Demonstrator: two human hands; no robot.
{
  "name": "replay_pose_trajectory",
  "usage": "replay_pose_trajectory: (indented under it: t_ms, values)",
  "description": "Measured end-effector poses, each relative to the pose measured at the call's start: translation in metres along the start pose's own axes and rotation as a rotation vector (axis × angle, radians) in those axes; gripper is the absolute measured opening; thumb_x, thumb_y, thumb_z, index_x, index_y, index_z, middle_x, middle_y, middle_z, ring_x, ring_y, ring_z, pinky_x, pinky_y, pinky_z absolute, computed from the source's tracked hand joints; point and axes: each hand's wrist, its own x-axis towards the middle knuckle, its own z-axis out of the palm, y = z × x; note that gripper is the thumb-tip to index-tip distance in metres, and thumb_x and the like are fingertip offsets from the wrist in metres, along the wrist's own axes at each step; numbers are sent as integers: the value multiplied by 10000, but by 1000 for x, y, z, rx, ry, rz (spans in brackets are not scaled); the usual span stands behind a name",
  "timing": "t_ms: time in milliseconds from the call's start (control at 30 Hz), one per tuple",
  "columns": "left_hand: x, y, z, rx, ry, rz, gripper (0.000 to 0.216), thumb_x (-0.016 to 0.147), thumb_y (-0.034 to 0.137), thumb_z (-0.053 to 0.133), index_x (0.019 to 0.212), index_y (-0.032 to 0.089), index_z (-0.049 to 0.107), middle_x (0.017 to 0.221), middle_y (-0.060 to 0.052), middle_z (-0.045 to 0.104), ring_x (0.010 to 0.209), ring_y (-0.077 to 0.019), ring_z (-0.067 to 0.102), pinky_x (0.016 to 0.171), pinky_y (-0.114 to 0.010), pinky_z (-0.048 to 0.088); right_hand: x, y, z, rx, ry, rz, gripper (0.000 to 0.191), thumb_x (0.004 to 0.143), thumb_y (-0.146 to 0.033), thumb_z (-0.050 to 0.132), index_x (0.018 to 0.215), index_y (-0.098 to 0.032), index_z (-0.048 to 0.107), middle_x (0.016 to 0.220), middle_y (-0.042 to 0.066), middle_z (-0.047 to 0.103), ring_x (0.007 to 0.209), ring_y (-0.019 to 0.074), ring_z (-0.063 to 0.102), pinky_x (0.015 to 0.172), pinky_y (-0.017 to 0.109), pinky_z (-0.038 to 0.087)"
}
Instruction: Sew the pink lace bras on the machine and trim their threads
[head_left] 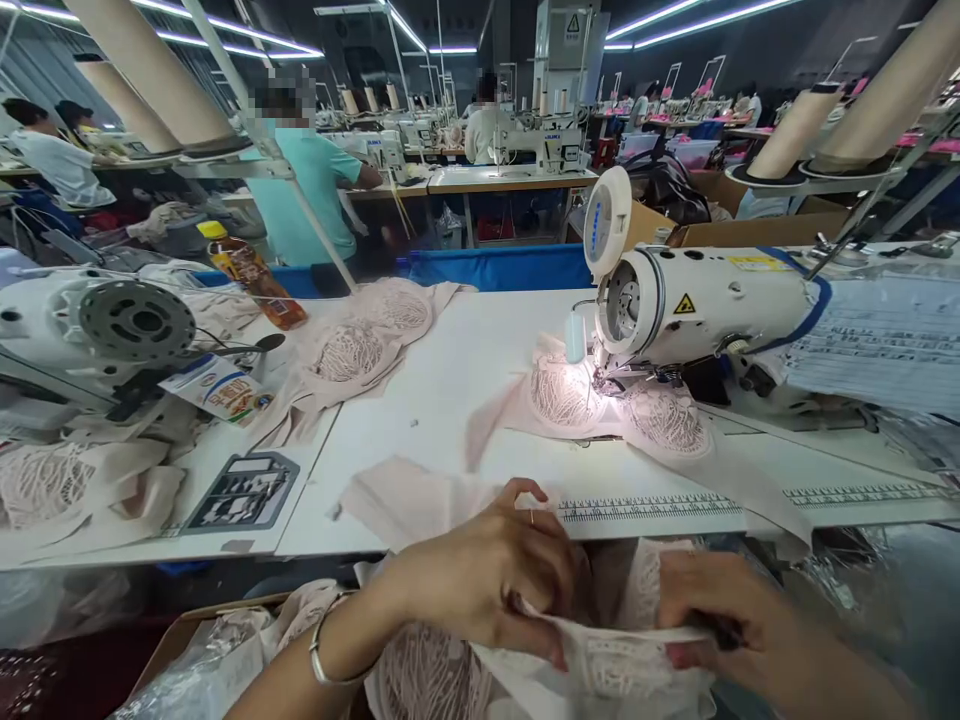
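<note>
At the table's front edge, my left hand (502,570) pinches the edge of a pale pink lace bra (600,665). My right hand (724,610), slightly blurred, grips the same bra farther right, so its band stretches between the two. More bra pieces (427,675) lie below, in and over the box at my lap. Another pink lace bra (664,418) lies on the table under the lit needle area of the white sewing machine (705,295). Beige fabric (420,495) rests on the table just beyond my left hand.
A bottle (251,272), a packet (217,388), a grey tray (244,490) and stacked bras (349,350) occupy the left side, beside a second machine (97,320). A ruler strip (660,507) runs along the front. Thread cones (795,130) stand above; a person in teal (304,190) sits beyond.
</note>
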Motion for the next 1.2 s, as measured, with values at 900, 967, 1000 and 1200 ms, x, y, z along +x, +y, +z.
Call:
replay_pose_trajectory:
  t_ms: [900, 967, 1000, 1200]
  values:
    - [-28, -7, 34, -1004, 460, -613, 328, 751, 391, 815, 659, 127, 643, 701, -28, 607, 675, -124, 542, 654, -222, 422, -2, 34, 12, 571, 260, 314, 453, 805, -633, 720, 717, -193, 657, 585, -4, 524, 575, 138, 476, 558, 274, 372]
    - [-26, -6, 43, -1188, 560, -585, 424, 745, 430, 821, 593, 135, 559, 600, 1, 530, 610, -105, 506, 613, -203, 398, -1, 37, 14, 612, 280, 316, 465, 794, -628, 732, 670, -191, 638, 572, -6, 509, 560, 132, 454, 541, 272, 340]
    - [-25, -5, 46, -1272, 594, -584, 452, 749, 433, 819, 577, 142, 519, 560, 20, 482, 563, -90, 472, 577, -193, 381, -1, 38, 16, 642, 286, 319, 478, 792, -623, 736, 631, -190, 614, 562, -8, 496, 548, 126, 440, 529, 270, 321]
    - [-16, -4, 60, -1635, 668, -554, 483, 688, 334, 859, 607, 179, 409, 470, 92, 339, 396, -33, 259, 418, -147, 298, -1, 36, 27, 848, 262, 406, 557, 743, -629, 762, 528, -197, 482, 483, -41, 394, 450, 98, 350, 472, 264, 239]
